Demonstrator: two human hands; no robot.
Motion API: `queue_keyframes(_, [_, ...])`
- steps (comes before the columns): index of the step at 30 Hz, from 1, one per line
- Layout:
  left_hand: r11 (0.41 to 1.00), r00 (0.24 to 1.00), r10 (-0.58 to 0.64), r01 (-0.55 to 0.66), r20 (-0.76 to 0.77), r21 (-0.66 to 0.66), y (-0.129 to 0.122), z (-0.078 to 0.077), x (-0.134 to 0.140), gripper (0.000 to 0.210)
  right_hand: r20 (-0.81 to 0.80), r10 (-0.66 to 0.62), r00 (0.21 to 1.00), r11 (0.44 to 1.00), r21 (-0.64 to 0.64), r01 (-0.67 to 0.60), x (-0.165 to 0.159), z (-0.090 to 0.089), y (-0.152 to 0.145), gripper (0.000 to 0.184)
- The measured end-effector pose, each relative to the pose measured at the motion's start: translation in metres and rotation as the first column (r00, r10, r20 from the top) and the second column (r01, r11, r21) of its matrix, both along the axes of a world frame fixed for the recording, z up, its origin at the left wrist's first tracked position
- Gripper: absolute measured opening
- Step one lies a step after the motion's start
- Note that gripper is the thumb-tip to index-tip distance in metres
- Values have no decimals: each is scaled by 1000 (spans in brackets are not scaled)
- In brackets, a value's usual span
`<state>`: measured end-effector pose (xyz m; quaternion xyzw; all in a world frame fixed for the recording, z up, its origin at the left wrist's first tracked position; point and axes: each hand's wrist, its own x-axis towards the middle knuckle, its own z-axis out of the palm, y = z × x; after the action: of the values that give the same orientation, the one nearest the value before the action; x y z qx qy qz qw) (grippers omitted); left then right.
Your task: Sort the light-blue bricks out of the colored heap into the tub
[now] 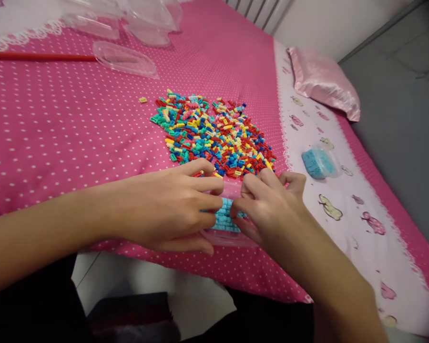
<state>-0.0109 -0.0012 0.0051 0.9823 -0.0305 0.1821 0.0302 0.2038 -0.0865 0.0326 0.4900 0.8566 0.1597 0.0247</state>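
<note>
A clear plastic container [232, 238] stands near the bed's front edge, with light blue toy bricks [224, 220] packed inside in rows. From the left, my left hand [164, 202] reaches over its side, fingers spread and slightly bent above the bricks, thumb stretched along the front. My right hand [271, 205] comes in from the right, thumb and index finger pinched together at the blue bricks; whatever lies between the fingertips is hidden. Just behind both hands spreads a pile of small toy bricks [214, 133] in red, yellow, blue, green and pink.
On the right, a second clear container [320, 162] holds light blue bricks. A pink pillow [323, 81] lies at the far right. Several clear containers [143, 19], a clear lid-like piece [125, 59] and a red stick [39, 56] lie at the far left. One yellow brick [143, 100] lies apart.
</note>
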Motion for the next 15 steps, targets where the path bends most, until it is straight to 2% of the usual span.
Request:
queue_keyframes(10, [1000, 1000, 8, -8, 8, 12, 0, 3, -1, 28, -20, -37, 999, 999, 14, 37, -8, 2, -2, 16])
queue_keyframes(15, [999, 999, 35, -35, 28, 4, -3, 4, -1, 38, -44, -59, 997, 998, -2, 59, -8, 2, -2, 15])
